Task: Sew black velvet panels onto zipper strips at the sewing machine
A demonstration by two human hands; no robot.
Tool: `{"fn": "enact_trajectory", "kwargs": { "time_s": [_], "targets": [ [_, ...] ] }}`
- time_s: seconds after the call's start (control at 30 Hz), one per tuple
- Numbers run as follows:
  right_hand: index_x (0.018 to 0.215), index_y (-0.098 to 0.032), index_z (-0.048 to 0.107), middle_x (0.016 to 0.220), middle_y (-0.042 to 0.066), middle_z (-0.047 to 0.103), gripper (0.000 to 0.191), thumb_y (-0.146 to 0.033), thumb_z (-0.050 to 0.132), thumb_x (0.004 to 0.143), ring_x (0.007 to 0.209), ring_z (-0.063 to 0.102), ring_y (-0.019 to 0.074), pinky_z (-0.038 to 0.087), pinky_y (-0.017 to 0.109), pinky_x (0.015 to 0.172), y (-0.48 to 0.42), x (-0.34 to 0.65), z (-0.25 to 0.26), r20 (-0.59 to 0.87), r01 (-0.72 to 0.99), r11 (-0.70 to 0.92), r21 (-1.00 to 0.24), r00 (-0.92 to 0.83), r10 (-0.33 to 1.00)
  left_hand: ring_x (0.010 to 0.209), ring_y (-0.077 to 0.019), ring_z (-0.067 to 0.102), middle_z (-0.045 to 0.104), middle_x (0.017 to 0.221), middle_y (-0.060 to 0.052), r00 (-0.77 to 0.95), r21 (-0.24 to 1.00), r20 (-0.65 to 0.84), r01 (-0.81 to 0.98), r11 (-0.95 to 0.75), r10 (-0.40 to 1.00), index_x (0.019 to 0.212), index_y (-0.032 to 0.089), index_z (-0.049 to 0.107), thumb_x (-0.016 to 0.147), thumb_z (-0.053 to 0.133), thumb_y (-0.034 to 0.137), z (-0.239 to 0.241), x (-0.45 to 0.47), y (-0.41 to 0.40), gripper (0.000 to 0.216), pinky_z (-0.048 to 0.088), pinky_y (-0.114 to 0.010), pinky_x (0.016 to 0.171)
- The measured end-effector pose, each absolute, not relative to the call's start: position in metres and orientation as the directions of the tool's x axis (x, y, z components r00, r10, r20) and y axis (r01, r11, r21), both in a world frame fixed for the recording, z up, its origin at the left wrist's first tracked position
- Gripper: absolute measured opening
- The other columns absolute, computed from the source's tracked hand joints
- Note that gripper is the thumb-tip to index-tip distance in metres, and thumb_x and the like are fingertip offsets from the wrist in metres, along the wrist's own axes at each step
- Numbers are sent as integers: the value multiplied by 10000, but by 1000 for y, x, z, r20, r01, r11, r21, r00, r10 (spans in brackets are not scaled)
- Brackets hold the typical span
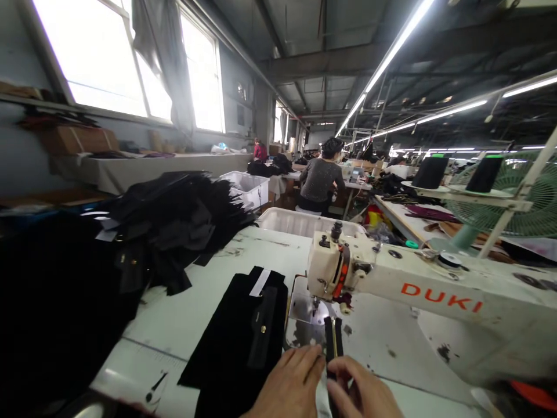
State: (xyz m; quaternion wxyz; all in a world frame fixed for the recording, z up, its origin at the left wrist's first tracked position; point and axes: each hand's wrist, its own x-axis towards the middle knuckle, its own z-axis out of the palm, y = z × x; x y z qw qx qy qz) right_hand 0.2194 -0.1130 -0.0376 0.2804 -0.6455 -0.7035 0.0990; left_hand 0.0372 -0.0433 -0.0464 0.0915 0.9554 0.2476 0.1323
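Observation:
A black zipper [334, 339] with gold-coloured teeth lies lengthwise on the sewing machine's bed, just right of the needle area. My right hand [363, 386] pinches the lower part of this zipper between thumb and fingers. Close beside it, my left hand [289, 380] lies flat, fingers stretched forward, at the right edge of a black fabric panel [230, 325]. A thin white strip [322, 397] shows between the two hands. On the panel sit a white tab [260, 283] and a black strap piece [262, 331] with a small gold fitting. The sewing machine head [328, 267] stands beyond my hands.
A big heap of black cut pieces [174, 215] covers the table's left side. The machine arm [435, 290] runs across the right. Behind the table stands a white plastic bin [304, 220]. Thread cones [430, 171] and a green fan [517, 197] are at right; a seated person [322, 180] works ahead.

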Motion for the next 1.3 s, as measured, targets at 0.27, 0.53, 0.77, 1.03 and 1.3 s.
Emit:
{"fn": "enact_trajectory", "kwargs": {
  "time_s": [0.27, 0.53, 0.77, 1.03, 1.3],
  "targets": [
    [1281, -312, 595, 1223, 58, 657, 392, -178, 478, 931, 1076, 641, 203, 545, 325, 903, -83, 259, -50, 496, 880, 457, -128, -342, 798, 1128, -241, 627, 634, 1305, -79, 859, 259, 212, 410, -875, 465, 1290, 203, 589, 929, 518, 175, 2, 9, -30, 369, 510, -335, 976],
    [1287, -276, 581, 1254, 56, 639, 352, -241, 527, 941, 1154, 613, 200, 536, 306, 955, -67, 244, -41, 495, 870, 487, -75, -391, 776, 1274, -298, 489, 551, 1363, -112, 773, 360, 106, 556, -749, 625, 1317, 195, 550, 839, 710, 196, 38, -6, 105, 504, 381, -467, 1067],
    [1240, -206, 594, 1121, 82, 677, 339, -154, 452, 937, 1037, 664, 166, 556, 241, 880, -72, 235, -31, 529, 841, 539, -46, -438, 727, 979, -201, 621, 657, 985, -30, 810, 533, 50, 473, -702, 584, 923, 153, 669, 878, 685, 226, 12, 6, 89, 87, 491, -352, 890],
    [1080, -196, 664, 1019, 46, 730, 344, -236, 327, 1022, 919, 707, 156, 567, 216, 822, -69, 233, -31, 682, 857, 486, 169, -458, 570, 1317, -326, 427, 525, 1365, -115, 702, 524, 166, 532, -665, 693, 1287, 188, 565, 791, 723, 135, 17, 31, 34, 523, 326, -512, 1124],
    [1052, -206, 674, 996, 13, 748, 307, -240, 372, 1013, 879, 718, 146, 571, 213, 821, -69, 235, -42, 687, 837, 492, 238, -503, 524, 1410, -392, 337, 353, 1543, -178, 913, 268, 155, 330, -905, 379, 1520, 204, 294, 909, 644, 359, -25, 4, -4, 721, 270, -651, 1113]
  ]
}}
